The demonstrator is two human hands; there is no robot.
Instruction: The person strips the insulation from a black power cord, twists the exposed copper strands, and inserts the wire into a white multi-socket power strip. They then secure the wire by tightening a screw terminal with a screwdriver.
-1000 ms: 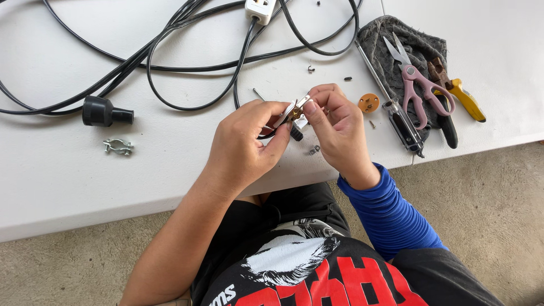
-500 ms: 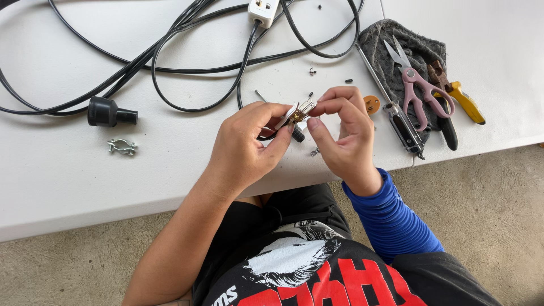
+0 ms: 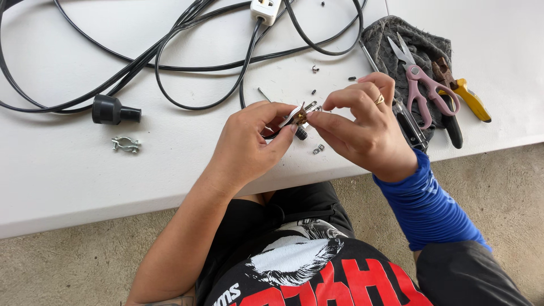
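My left hand (image 3: 252,141) pinches a small plug insert (image 3: 298,116) with brass and silver prongs, held just above the white table (image 3: 68,181) near its front edge. My right hand (image 3: 362,127), with a ring on one finger and a blue sleeve on the arm, closes its fingertips on the prong end of the same insert. A black cable end runs from under the insert toward the coiled black cord (image 3: 170,56). A small metal clamp piece (image 3: 318,149) lies on the table right below my hands.
A black plug cover (image 3: 113,110) and a metal cable clamp (image 3: 126,144) lie at the left. A white socket block (image 3: 265,8) sits at the top. At the right, pink scissors (image 3: 422,85), a yellow-handled tool (image 3: 467,99) and pliers rest on a grey cloth (image 3: 396,39). Small screws (image 3: 315,69) are scattered about.
My right hand's fingers have shifted on the insert's prongs, covering the orange part behind them. My left hand keeps the same hold.
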